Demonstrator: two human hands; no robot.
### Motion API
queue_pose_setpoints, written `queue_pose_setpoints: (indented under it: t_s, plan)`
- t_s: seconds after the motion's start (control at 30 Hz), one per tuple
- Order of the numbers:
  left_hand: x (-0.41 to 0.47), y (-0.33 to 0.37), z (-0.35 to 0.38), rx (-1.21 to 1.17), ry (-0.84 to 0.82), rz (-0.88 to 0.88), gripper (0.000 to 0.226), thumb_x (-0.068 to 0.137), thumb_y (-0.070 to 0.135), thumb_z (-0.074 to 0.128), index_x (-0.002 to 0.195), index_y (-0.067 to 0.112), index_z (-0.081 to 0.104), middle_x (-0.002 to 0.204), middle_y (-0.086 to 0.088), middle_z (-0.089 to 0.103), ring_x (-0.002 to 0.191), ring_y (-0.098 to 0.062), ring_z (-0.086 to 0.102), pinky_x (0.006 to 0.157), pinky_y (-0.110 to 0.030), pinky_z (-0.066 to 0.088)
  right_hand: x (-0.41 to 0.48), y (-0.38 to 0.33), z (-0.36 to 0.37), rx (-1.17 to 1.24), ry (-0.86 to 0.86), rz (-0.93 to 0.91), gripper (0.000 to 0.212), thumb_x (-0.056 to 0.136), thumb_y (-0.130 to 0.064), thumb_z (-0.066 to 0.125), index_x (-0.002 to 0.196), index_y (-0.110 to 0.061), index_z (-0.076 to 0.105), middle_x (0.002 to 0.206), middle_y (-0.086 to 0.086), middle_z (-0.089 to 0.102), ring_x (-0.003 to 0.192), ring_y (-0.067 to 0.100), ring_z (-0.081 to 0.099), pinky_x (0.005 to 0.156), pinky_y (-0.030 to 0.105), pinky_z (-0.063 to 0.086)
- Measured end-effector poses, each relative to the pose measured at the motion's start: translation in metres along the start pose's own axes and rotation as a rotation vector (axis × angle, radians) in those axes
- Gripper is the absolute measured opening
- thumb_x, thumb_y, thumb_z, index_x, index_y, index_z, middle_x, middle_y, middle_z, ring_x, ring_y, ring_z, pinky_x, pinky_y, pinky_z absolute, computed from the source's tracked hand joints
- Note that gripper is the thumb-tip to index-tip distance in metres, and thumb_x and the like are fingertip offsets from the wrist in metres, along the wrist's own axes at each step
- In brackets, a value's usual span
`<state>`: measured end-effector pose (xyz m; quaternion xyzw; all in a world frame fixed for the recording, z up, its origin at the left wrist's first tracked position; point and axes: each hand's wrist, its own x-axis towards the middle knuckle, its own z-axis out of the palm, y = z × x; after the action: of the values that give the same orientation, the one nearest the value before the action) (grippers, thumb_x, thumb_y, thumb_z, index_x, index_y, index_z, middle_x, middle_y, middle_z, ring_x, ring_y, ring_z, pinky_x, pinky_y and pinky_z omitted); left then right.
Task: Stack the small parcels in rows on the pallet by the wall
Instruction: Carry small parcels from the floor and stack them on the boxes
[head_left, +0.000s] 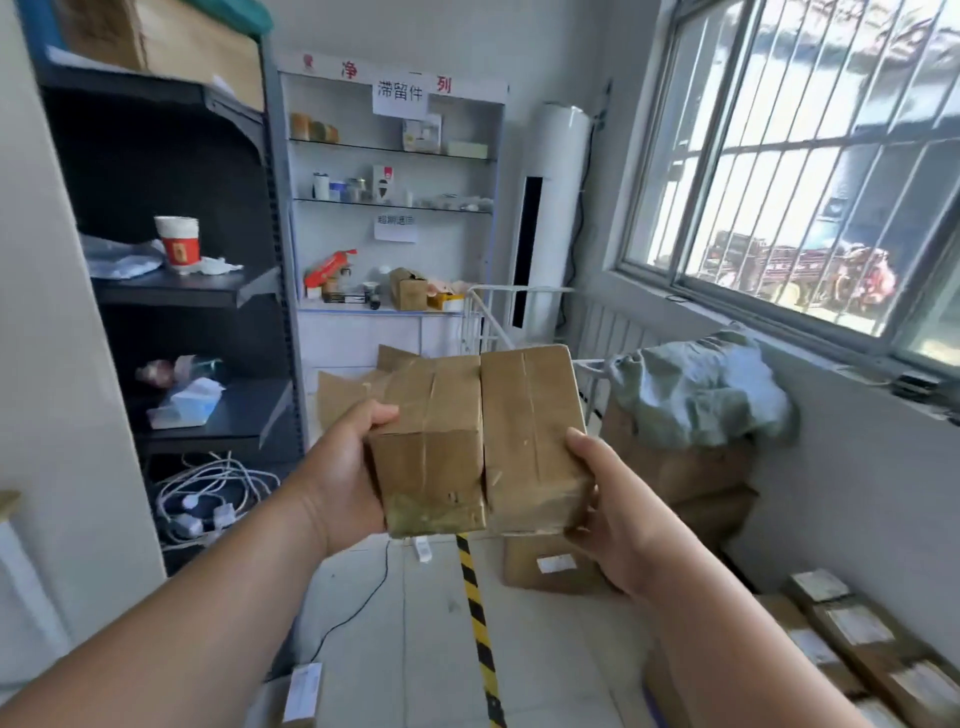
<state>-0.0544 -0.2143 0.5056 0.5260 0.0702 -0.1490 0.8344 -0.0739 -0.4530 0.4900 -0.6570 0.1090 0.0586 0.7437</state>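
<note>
Carrying stage, by the look of it: left parcel (431, 447) and right parcel (530, 436), both small taped cardboard, are held side by side and touching at mid-scene. They are well apart from the rows of labelled parcels (857, 639) at near right along the wall (857, 467); the pallet itself cannot be made out. Left hand (343, 483) grips the left parcel, thumb on top; right hand (608, 514) clasps the right parcel's near corner. Next move likely calls for turning right, lowering both and seating them flush in a row.
</note>
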Motion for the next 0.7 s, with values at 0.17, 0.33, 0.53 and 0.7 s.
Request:
queue_pose_setpoints:
  t_s: [0.17,0.33,0.53,0.7]
  plan:
    - [0.030,-0.027,0.071,0.214,-0.028,-0.090,0.015,0.090,0.035,0.056,0.090,0.022,0.064,0.095,-0.004,0.061,0.099,-0.024,0.055,0.095,-0.045,0.043,-0.002,-0.011,-0.088,-0.028,0.060,-0.052,0.029,0.091,-0.046,0.059,0.107,-0.024,0.067,0.093,-0.004,0.076,0.084,0.012,0.071,0.079,0.031,0.052]
    - [0.057,-0.050,0.126,0.456,-0.067,-0.087,0.037,0.088,0.031,0.068,0.118,0.011,0.060,0.102,-0.007,0.070,0.097,-0.027,0.066,0.090,-0.052,0.054,-0.006,-0.019,-0.142,-0.107,0.127,-0.126,0.031,0.091,-0.042,0.062,0.117,-0.027,0.061,0.092,-0.016,0.075,0.080,0.000,0.069,0.067,0.017,0.047]
    - [0.086,-0.058,0.165,0.812,-0.111,-0.066,0.142,0.016,0.084,0.080,0.140,0.030,0.038,0.124,-0.005,0.063,0.108,-0.027,0.064,0.092,-0.045,0.052,-0.011,-0.016,-0.161,-0.145,0.243,-0.206,0.107,0.057,-0.063,0.072,0.152,-0.029,0.034,0.131,-0.009,0.061,0.108,0.007,0.064,0.100,0.031,0.047]
    - [0.101,-0.059,0.189,0.989,-0.139,-0.068,0.150,0.017,0.077,0.085,0.148,0.036,0.022,0.133,-0.005,0.051,0.113,-0.029,0.057,0.096,-0.047,0.051,-0.015,-0.013,-0.167,-0.169,0.334,-0.189,0.097,0.064,-0.062,0.073,0.149,-0.034,0.035,0.137,-0.007,0.058,0.111,0.008,0.063,0.102,0.032,0.047]
